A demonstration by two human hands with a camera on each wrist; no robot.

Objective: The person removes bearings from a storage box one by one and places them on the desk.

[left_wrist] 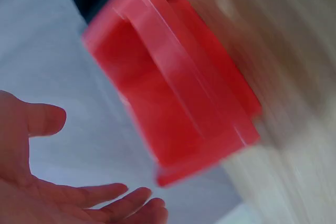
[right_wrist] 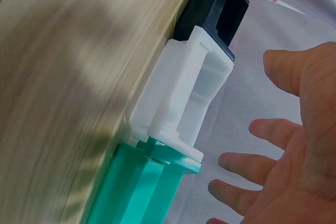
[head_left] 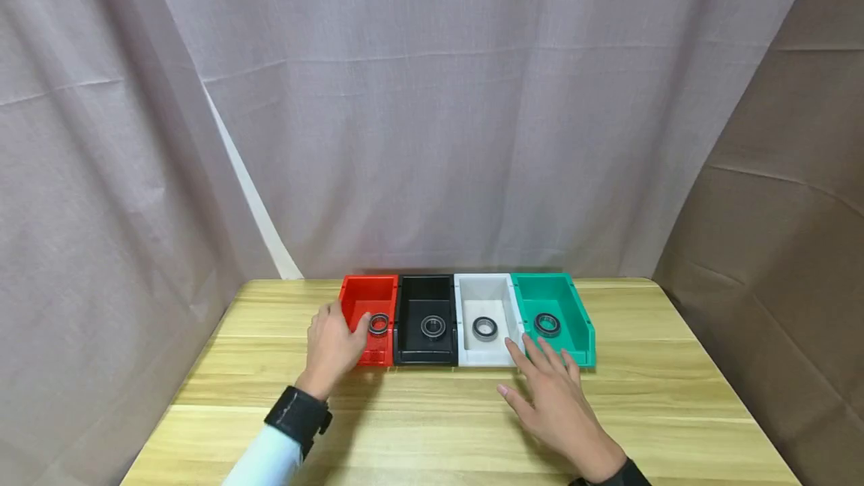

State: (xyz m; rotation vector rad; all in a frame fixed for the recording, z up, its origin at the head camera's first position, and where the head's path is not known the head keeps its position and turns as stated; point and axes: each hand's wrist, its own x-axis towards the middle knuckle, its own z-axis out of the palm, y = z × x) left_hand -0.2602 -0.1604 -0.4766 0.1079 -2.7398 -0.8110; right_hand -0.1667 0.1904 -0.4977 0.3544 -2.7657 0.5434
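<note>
Four bins stand side by side: red (head_left: pixel 367 286), black (head_left: pixel 427 291), white (head_left: pixel 482 287) and green (head_left: pixel 570 321). Each has one ring-shaped bearing on its floor: bearings in the red bin (head_left: pixel 379 334), black bin (head_left: pixel 433 337), white bin (head_left: pixel 484 337) and green bin (head_left: pixel 547 334). My left hand (head_left: pixel 334 345) is at the red bin's left front, thumb near its bearing; in the left wrist view its fingers are spread, holding nothing. Before the white and green bins hovers my right hand (head_left: pixel 556 405), fingers spread and nothing in it. Whether fingertips touch the rims I cannot tell.
The bins sit near the back edge of a wooden table (head_left: pixel 432 426). Behind the table hangs a grey curtain (head_left: pixel 418 133), with a brown cloth (head_left: pixel 776 246) at the right. A black band (head_left: pixel 297 417) circles the left wrist.
</note>
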